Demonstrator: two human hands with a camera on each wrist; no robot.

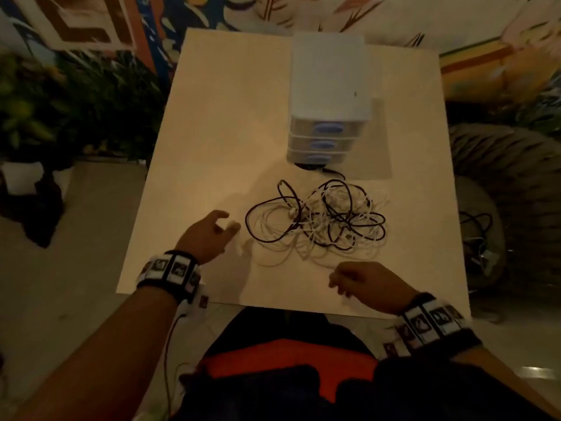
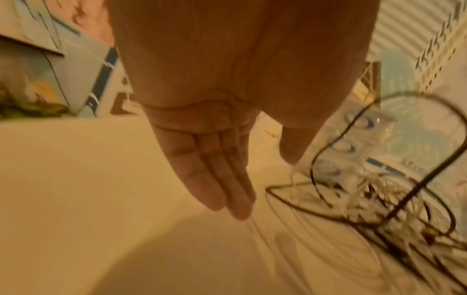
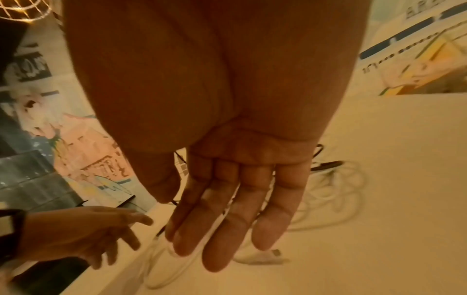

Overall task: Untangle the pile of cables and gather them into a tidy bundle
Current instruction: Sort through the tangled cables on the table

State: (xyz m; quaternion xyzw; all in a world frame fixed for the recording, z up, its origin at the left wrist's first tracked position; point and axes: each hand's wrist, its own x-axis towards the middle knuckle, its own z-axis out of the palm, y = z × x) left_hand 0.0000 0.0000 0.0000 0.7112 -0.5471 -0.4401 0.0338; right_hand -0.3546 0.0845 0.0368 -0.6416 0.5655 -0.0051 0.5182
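Note:
A tangled pile of black and white cables lies on the pale table, just in front of the drawer unit. My left hand hovers a little left of the pile, fingers relaxed and holding nothing; the left wrist view shows its fingers straight above the table, with the cables to the right. My right hand hangs near the pile's front edge, empty. In the right wrist view its fingers are extended over white cable loops, and the left hand shows at lower left.
A small white plastic unit with three blue-handled drawers stands behind the pile. The table's front edge is close to my lap. Plants stand left of the table, and a dark ribbed object with more cables sits right of it.

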